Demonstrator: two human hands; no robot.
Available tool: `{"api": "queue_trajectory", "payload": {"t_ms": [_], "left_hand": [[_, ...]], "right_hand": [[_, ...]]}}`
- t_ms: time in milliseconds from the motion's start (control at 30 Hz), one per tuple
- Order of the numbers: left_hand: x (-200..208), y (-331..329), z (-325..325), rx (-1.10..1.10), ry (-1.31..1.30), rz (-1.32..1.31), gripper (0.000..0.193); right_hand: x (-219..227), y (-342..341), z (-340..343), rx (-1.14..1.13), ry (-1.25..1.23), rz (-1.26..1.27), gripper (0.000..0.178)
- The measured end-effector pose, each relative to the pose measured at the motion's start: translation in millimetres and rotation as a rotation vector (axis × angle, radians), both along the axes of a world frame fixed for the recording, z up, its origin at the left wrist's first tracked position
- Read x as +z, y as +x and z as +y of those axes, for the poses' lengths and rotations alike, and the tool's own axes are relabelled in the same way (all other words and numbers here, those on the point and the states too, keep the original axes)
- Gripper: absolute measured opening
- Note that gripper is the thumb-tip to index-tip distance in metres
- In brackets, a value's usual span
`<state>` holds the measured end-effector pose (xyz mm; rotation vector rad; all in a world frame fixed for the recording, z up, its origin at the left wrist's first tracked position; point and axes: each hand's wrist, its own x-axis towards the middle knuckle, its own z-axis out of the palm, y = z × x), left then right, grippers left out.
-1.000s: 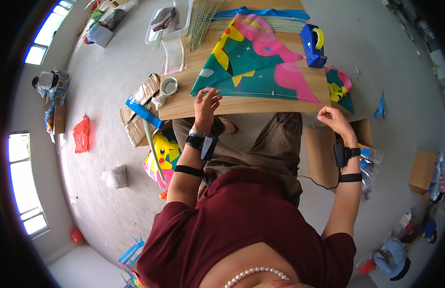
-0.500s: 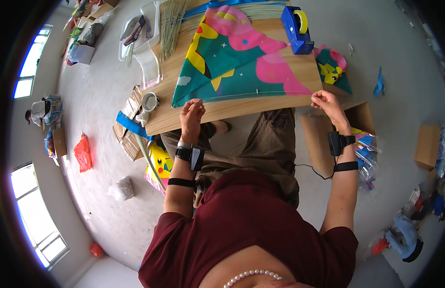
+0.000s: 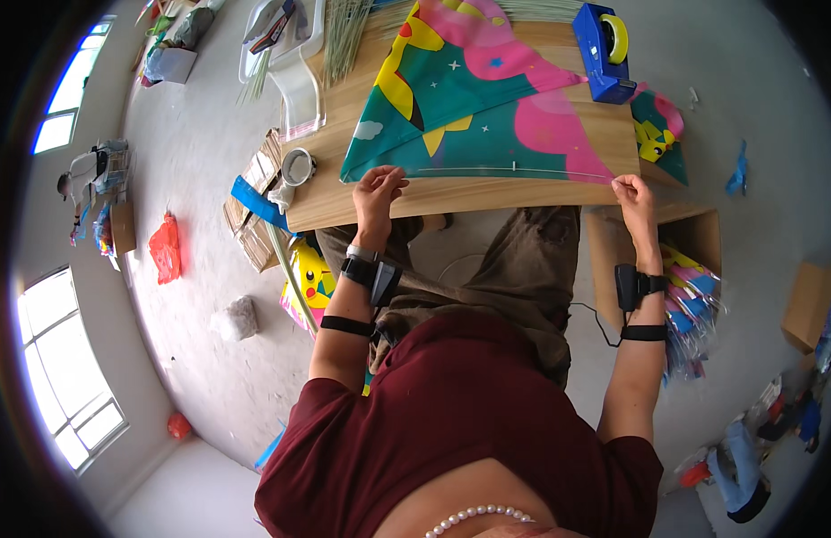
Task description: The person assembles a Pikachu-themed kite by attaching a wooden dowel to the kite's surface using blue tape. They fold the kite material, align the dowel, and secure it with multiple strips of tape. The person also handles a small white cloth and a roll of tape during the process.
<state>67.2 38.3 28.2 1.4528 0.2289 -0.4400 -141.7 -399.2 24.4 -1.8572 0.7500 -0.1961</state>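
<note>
A folded triangular sheet of printed kite fabric (image 3: 487, 139) in green, pink and yellow lies on the table in front of me. Along its near edge runs a thin white stick (image 3: 460, 169), with a small white piece (image 3: 514, 166) near its middle. My left hand (image 3: 379, 190) is closed in a pinch at the stick's left end, close to the fabric's left corner. At the other end, beside the pink right corner, my right hand (image 3: 634, 199) also pinches; the fingertips partly hide what they hold.
A blue tape dispenser (image 3: 602, 54) stands at the table's right back, near bundled thin sticks (image 3: 348, 40) and a clear plastic bin (image 3: 305, 99) to the left. A tape roll (image 3: 298, 167) sits at the left edge. Right of my legs is an open cardboard box (image 3: 610, 260).
The view has shifted, so the table appears further right and higher. My right hand has turned more upright at the fabric's right corner; both hands remain pinched.
</note>
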Motion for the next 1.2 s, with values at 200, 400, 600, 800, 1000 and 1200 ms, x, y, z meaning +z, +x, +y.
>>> {"api": "queue_trajectory", "payload": {"t_ms": [200, 400, 600, 800, 1000, 1200], "left_hand": [[-4.9, 1.3, -3.5, 0.012, 0.112, -0.046, 0.013], [-14.1, 3.8, -10.2, -0.008, 0.429, -0.228, 0.018], [-19.1, 0.2, -13.6, -0.035, 0.637, -0.474, 0.020], [-18.8, 0.7, -13.5, -0.041, 0.656, -0.511, 0.018], [-18.9, 2.8, -14.7, -0.044, 0.684, -0.502, 0.017], [-21.8, 4.9, -10.8, -0.036, 0.668, -0.491, 0.017]], "right_hand": [[-15.1, 5.1, 3.7, -0.023, -0.067, -0.026, 0.012], [-8.5, 10.5, 10.4, -0.074, -0.192, 0.012, 0.015], [-3.3, 13.3, 17.8, -0.121, -0.282, -0.002, 0.014], [-13.1, 14.3, 15.6, -0.080, -0.327, -0.053, 0.015], [-15.6, 14.6, 18.0, -0.081, -0.324, -0.066, 0.013], [-12.1, 18.8, 22.7, -0.070, -0.343, -0.032, 0.013]]}}
